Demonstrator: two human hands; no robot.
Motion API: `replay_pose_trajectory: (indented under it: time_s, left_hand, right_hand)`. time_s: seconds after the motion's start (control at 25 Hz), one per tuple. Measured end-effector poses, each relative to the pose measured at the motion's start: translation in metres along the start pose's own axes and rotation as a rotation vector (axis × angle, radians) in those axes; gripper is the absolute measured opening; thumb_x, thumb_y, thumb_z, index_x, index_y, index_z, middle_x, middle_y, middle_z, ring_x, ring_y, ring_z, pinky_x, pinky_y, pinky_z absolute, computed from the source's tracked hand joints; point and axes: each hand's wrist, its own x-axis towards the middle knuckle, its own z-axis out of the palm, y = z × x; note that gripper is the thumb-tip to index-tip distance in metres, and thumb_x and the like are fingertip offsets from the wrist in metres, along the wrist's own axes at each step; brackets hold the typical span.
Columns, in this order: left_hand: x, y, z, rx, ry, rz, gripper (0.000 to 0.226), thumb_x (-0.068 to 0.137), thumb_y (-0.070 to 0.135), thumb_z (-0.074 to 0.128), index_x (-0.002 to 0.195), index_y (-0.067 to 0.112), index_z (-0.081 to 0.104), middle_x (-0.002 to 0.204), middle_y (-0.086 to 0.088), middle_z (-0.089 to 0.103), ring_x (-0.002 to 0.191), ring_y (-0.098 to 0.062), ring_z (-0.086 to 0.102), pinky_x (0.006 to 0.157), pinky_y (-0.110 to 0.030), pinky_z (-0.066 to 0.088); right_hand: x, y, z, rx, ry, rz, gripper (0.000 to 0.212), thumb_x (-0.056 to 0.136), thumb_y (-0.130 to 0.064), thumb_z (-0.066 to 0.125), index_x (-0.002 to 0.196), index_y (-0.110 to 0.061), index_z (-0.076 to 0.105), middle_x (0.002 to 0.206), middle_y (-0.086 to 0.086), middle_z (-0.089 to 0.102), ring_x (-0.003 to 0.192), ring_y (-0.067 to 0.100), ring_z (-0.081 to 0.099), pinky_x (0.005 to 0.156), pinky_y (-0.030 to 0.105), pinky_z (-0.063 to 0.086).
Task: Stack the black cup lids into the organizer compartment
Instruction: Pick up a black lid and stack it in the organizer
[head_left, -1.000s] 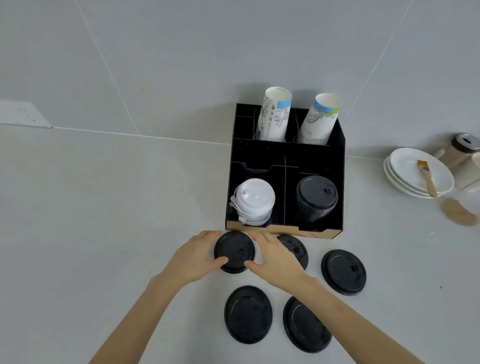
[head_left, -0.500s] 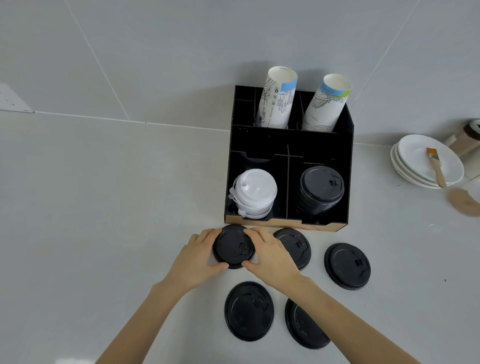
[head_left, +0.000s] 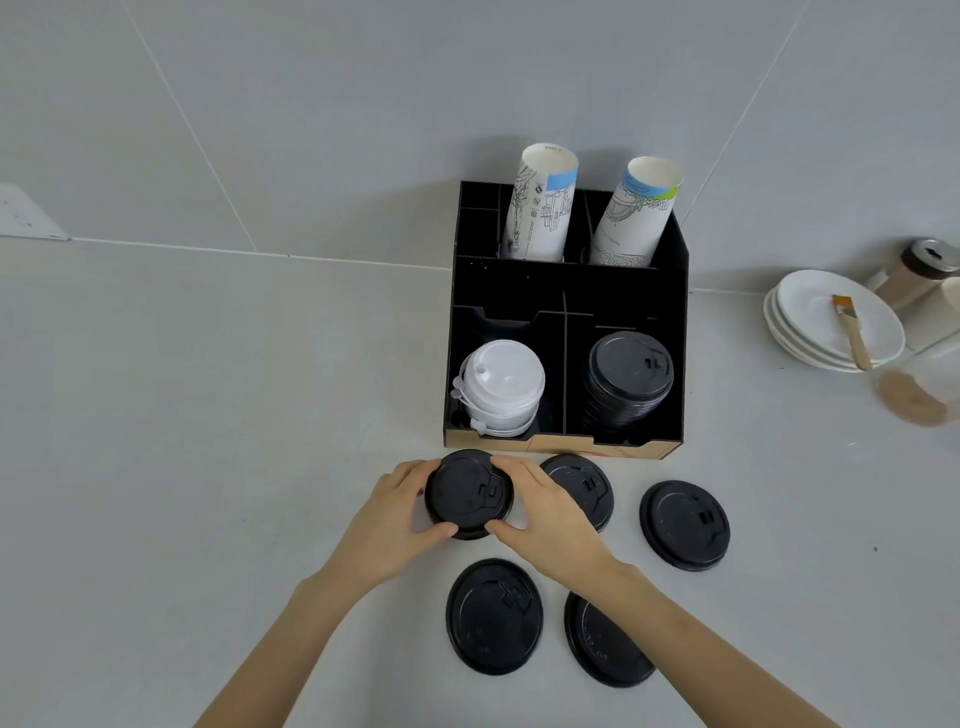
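The left hand (head_left: 392, 517) and right hand (head_left: 550, 512) grasp one black cup lid (head_left: 467, 493) between them, just in front of the black organizer (head_left: 670, 291). Four loose lids (head_left: 493, 616) lie on the counter (head_left: 182, 415) nearby; the organizer's front right compartment holds a black lid stack (head_left: 626, 382).

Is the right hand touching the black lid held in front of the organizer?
Touching. The head view shows the right hand with fingers and thumb wrapped against the rim of the held black lid, no gap visible; the left hand grips the opposite side.
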Motion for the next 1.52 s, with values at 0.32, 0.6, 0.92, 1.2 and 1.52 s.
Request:
replay_pose_trajectory:
  time_s: [0.32,0.6,0.92,1.2,1.52]
  left_hand:
    - [-0.008,0.032,-0.003,-0.031,0.046,0.122,0.065,0.077,0.026,0.067,0.132,0.026,0.032,0.12,0.015,0.034,0.108,-0.008,0.041,0.091,-0.022,0.034]
    - [0.004,0.074,-0.007,-0.013,0.088,0.228,0.064,0.077,0.028,0.067,0.131,0.024,0.034,0.121,0.014,0.036,0.107,-0.006,0.042,0.093,-0.022,0.035]
    - [0.042,0.118,-0.006,0.053,0.088,0.287,0.065,0.075,0.029,0.068,0.131,0.021,0.035,0.135,-0.001,0.042,0.12,-0.018,0.042,0.1,-0.034,0.039]
    - [0.082,0.146,0.004,0.074,0.053,0.306,0.066,0.078,0.027,0.065,0.134,0.016,0.031,0.139,-0.003,0.039,0.125,-0.018,0.038,0.1,-0.025,0.03]
    - [0.116,0.157,0.017,0.082,0.04,0.287,0.067,0.079,0.028,0.064,0.135,0.017,0.029,0.139,-0.003,0.036,0.123,-0.02,0.039,0.1,-0.032,0.037]
  right_hand:
    - [-0.025,-0.002,-0.026,0.088,0.112,-0.036,0.06,0.08,-0.018,0.061,0.133,-0.022,0.031,0.133,0.001,0.046,0.122,0.013,0.041,0.098,0.019,0.031]
    - [-0.037,0.0,-0.068,0.107,0.173,-0.047,0.063,0.082,-0.016,0.061,0.135,-0.021,0.027,0.136,0.003,0.043,0.122,0.018,0.044,0.097,0.022,0.035]
    - [-0.034,0.012,-0.114,0.15,0.277,0.01,0.063,0.083,-0.012,0.059,0.136,-0.021,0.026,0.14,0.001,0.039,0.107,0.008,0.046,0.072,-0.009,0.034]
    - [-0.017,0.037,-0.147,0.113,0.297,0.05,0.063,0.083,-0.015,0.06,0.136,-0.021,0.027,0.141,0.001,0.041,0.124,0.018,0.043,0.092,0.011,0.028]
    - [0.005,0.061,-0.165,0.105,0.303,0.065,0.058,0.082,-0.011,0.06,0.133,-0.018,0.032,0.138,0.004,0.043,0.122,0.021,0.044,0.084,0.003,0.022]
